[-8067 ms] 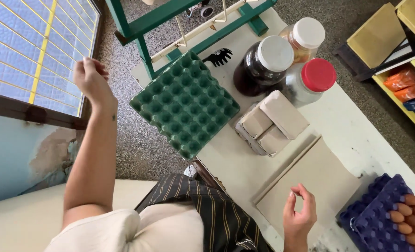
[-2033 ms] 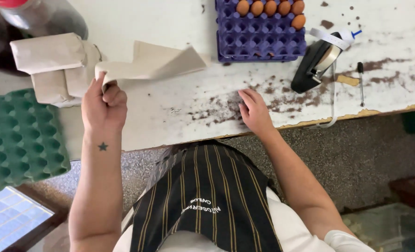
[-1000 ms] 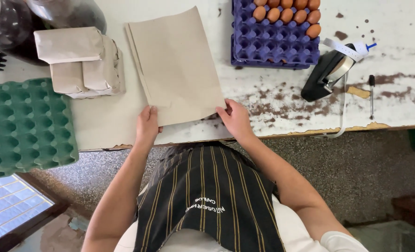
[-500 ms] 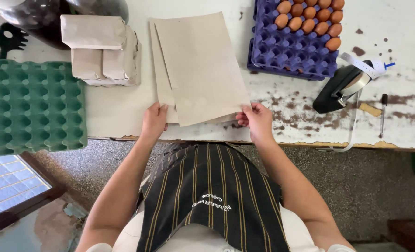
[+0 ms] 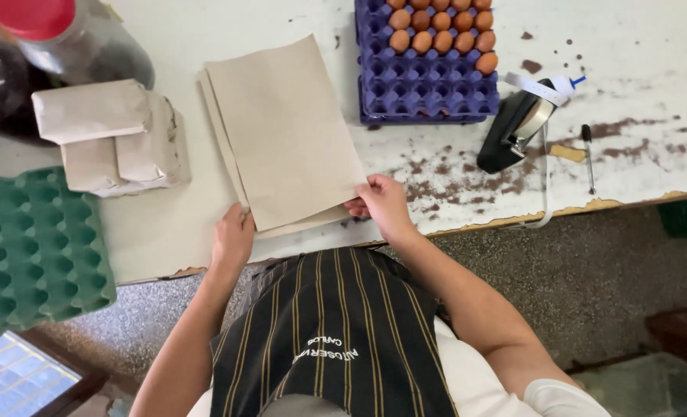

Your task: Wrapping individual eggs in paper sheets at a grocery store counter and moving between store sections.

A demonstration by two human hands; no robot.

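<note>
While the brown paper bags [image 5: 285, 131] lie flat near the bench's front edge, the left hand [image 5: 231, 239] presses their near-left corner, fingers together; the right hand [image 5: 384, 205] pinches the near-right corner. Light, limp, easily creased; best held by corners.

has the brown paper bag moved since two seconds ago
Yes. The brown paper bag was lifted by the wrapped packets; now it lies flat beside the egg tray.

flat brown paper bag [image 5: 285, 131], plain and unprinted, lying on the white worktop with its long side running away from the table edge, slightly skewed. a second sheet edge showing along its left and near sides. pinched at both near corners.
</note>
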